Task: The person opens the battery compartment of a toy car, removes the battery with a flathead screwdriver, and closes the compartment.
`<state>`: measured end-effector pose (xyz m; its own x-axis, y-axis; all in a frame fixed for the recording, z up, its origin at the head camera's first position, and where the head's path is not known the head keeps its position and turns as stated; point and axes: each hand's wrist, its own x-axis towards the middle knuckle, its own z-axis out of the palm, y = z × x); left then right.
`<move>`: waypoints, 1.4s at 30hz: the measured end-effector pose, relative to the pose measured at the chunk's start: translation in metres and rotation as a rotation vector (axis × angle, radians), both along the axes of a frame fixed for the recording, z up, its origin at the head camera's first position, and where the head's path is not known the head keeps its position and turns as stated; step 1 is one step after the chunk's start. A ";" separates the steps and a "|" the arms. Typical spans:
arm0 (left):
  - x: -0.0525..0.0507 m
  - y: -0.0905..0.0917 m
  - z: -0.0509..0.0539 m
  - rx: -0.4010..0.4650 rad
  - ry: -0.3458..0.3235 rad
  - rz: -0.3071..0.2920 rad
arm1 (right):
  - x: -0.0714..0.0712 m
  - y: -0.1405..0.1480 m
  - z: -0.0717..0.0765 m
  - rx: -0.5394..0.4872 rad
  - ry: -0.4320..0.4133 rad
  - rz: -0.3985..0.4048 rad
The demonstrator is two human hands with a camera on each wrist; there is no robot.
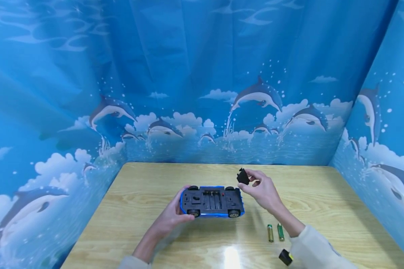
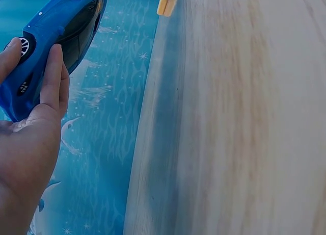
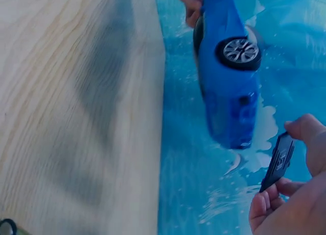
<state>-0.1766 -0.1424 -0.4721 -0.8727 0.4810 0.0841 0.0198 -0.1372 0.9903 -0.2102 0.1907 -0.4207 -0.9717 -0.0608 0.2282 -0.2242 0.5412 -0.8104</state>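
A blue toy car [image 1: 212,201] is held above the table with its black underside facing the head camera. In the middle of that underside the battery compartment [image 1: 213,200] lies uncovered, and no batteries show in it. My left hand [image 1: 171,215] grips the car by one end, thumb and fingers on opposite sides, as the left wrist view of the car [image 2: 61,33] also shows. Just beyond the car's other end, my right hand [image 1: 262,188] pinches a small black battery cover [image 1: 243,177]. The right wrist view shows the cover [image 3: 277,162] between thumb and fingertips, apart from the car.
Two green and gold batteries [image 1: 271,233] lie on the wooden table [image 1: 138,239] below my right forearm. Nearer the front is a small black and yellow object [image 1: 285,257], partly by the sleeve. Blue dolphin-print curtains [image 1: 188,74] stand behind and at both sides.
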 end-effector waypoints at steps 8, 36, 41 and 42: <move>0.000 0.002 0.000 -0.021 0.018 -0.005 | 0.012 -0.007 0.006 -0.023 0.072 0.133; -0.003 0.012 -0.001 0.000 0.075 -0.083 | 0.025 -0.034 -0.003 0.053 0.226 0.421; -0.004 0.014 0.000 -0.002 0.077 -0.090 | 0.025 -0.036 -0.003 0.085 0.275 0.416; -0.004 0.014 0.001 -0.003 0.078 -0.090 | 0.024 -0.036 -0.003 0.092 0.281 0.414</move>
<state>-0.1808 -0.1284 -0.4716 -0.8166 0.5578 0.1488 0.0846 -0.1394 0.9866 -0.1860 0.1545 -0.4239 -0.7638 -0.4596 0.4531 -0.6374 0.4274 -0.6411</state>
